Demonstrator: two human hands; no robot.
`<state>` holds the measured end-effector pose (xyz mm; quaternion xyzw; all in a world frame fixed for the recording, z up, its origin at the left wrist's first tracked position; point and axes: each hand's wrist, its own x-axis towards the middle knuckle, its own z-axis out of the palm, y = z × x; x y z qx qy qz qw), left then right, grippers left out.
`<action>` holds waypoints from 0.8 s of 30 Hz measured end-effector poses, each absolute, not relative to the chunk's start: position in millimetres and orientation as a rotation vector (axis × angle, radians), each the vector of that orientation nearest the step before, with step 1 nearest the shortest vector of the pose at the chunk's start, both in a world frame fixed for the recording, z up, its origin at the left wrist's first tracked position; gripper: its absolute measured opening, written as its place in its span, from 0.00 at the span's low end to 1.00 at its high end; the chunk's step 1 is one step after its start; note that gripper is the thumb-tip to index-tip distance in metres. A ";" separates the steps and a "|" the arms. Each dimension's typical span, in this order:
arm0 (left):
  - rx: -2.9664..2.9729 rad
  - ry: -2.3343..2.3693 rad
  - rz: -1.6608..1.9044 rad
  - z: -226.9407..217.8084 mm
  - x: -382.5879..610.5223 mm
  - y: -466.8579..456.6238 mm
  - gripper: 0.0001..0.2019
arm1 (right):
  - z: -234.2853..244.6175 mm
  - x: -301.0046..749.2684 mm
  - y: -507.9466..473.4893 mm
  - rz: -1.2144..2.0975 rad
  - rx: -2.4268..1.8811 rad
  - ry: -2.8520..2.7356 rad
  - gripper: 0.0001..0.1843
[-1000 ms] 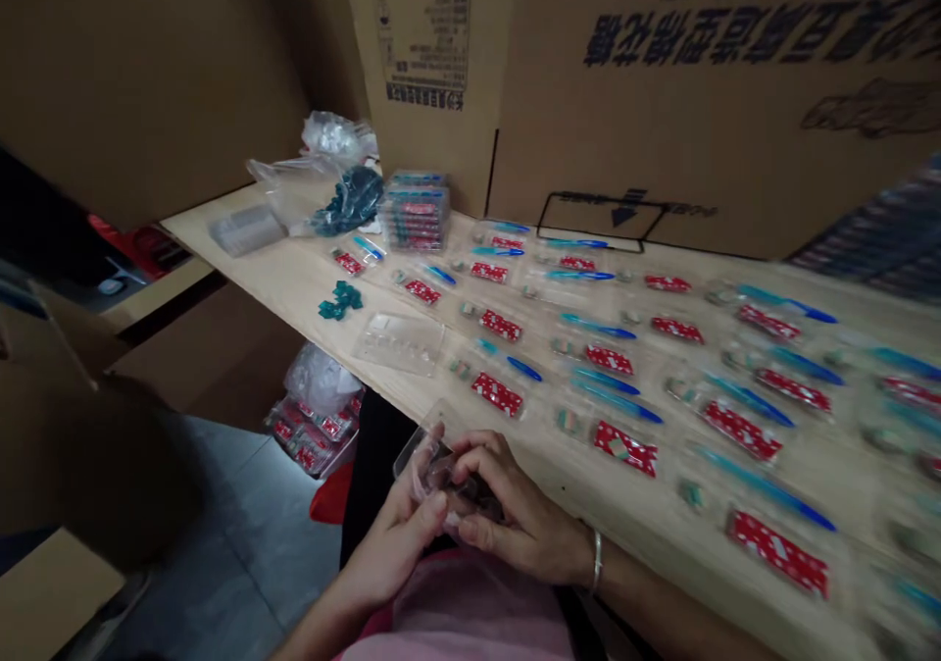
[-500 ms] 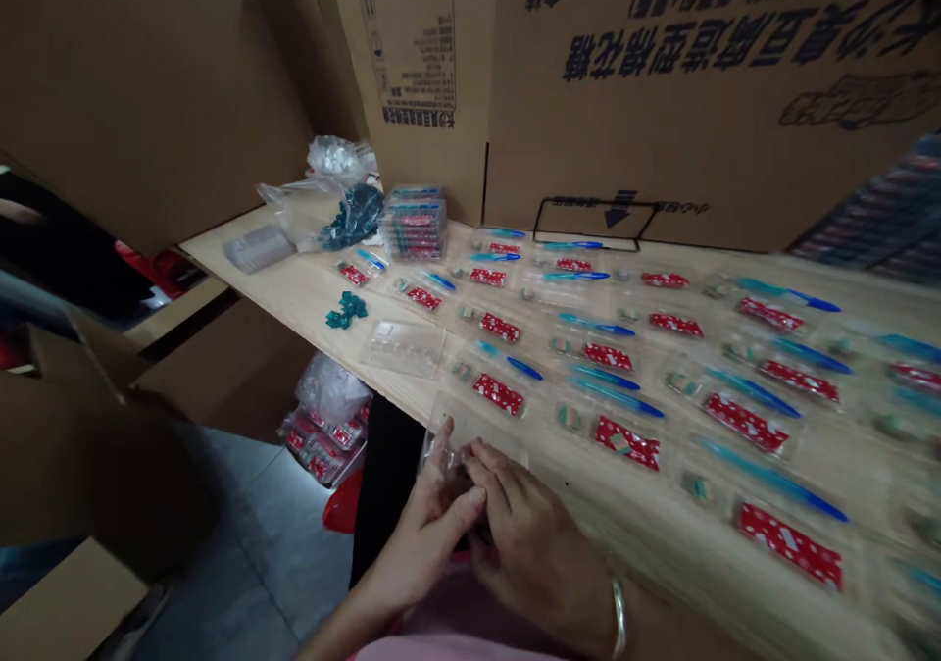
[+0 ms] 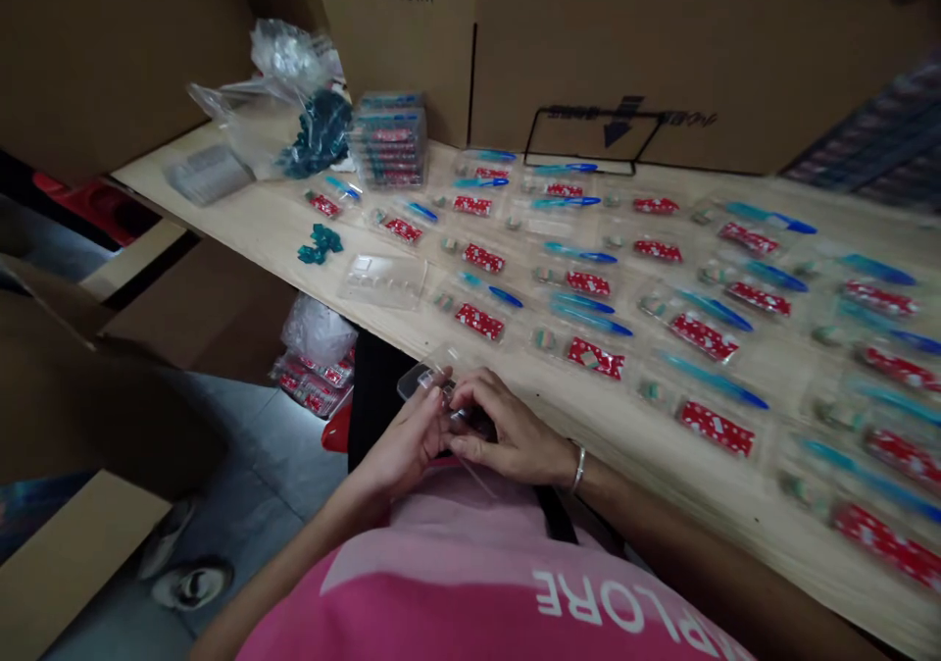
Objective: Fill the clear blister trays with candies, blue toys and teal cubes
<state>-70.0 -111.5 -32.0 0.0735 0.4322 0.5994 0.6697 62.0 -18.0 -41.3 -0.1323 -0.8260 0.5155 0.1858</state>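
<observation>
Both my hands meet just in front of my chest, below the table's near edge. My left hand (image 3: 403,445) and my right hand (image 3: 507,435) are closed together on a clear plastic blister tray (image 3: 422,381), fingers pinching its rim. My right wrist carries a silver bangle. Beyond my hands the wooden table (image 3: 242,215) carries rows of filled clear trays, each with a red patterned card (image 3: 478,321) and a blue pen (image 3: 588,320). An empty clear tray (image 3: 382,279) lies near the table's edge.
Large cardboard boxes (image 3: 603,43) wall the table's far side. At the back left are a stack of filled trays (image 3: 388,138), a plastic bag of teal pieces (image 3: 313,131) and loose teal pieces (image 3: 319,244). A bag of packs (image 3: 316,367) lies on the floor under the table.
The view has tilted downward, so my pink shirt now shows. My hands stay together on the clear tray, slightly lower and closer to my body.
</observation>
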 end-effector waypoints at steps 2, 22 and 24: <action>0.178 0.961 1.345 -32.9 -68.4 -113.0 0.29 | -41.7 65.0 -19.3 1.454 -0.378 -2.318 0.15; 0.434 1.020 1.257 -37.6 -60.1 -108.6 0.35 | -27.1 72.3 -49.1 0.476 -0.539 -2.563 0.08; 0.521 0.939 1.222 -41.5 -60.9 -105.4 0.33 | -29.5 75.5 -49.6 0.585 -0.552 -2.471 0.06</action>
